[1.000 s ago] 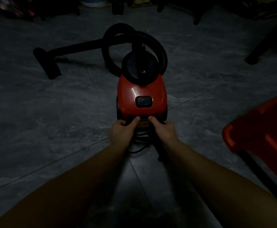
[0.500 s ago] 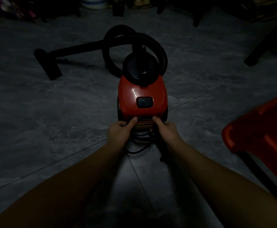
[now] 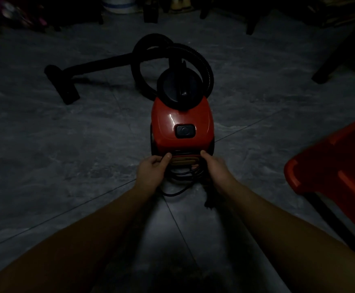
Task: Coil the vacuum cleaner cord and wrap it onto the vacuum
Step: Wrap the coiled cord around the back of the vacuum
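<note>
- Head view: my left hand [image 3: 151,170] and right hand [image 3: 215,169] flank the vacuum [image 3: 181,127]'s near end, fingers curled; whether they pinch anything, I cannot tell.
- The cord [image 3: 182,176] loops crosswise between my hands, just below the vacuum, equally near both.

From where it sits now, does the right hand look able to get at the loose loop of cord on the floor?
Probably yes. The right hand rests at the vacuum's rear edge, and the cord loop lies on bare floor just below it, between both hands, with nothing covering it.
</note>
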`<act>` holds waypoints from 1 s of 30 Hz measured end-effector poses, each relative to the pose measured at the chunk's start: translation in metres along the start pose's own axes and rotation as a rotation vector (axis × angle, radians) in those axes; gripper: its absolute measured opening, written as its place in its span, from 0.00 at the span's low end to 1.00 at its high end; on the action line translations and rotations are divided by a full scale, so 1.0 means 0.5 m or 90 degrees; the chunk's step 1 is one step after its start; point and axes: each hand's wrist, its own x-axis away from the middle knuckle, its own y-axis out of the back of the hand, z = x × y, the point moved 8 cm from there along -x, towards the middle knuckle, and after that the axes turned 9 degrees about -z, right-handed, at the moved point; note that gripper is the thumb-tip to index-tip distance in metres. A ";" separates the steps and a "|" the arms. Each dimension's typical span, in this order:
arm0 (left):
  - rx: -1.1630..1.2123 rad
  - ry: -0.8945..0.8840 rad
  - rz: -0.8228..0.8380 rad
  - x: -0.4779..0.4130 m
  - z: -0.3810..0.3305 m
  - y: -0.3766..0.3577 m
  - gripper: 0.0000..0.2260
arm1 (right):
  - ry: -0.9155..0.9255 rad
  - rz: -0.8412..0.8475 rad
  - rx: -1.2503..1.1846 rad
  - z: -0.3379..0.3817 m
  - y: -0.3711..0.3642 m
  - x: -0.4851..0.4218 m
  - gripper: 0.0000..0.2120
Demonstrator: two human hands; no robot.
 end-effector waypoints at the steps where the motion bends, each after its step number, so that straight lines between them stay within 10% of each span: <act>1: -0.004 0.004 0.001 -0.003 0.001 -0.001 0.13 | 0.001 -0.003 0.002 -0.001 0.002 -0.002 0.18; 17: -0.205 -0.210 0.006 0.029 -0.031 0.024 0.13 | 0.286 -0.160 0.205 0.052 0.061 0.053 0.13; 30: -0.362 -0.400 0.063 0.088 -0.062 0.034 0.16 | 0.372 -0.044 0.344 0.044 0.020 0.132 0.28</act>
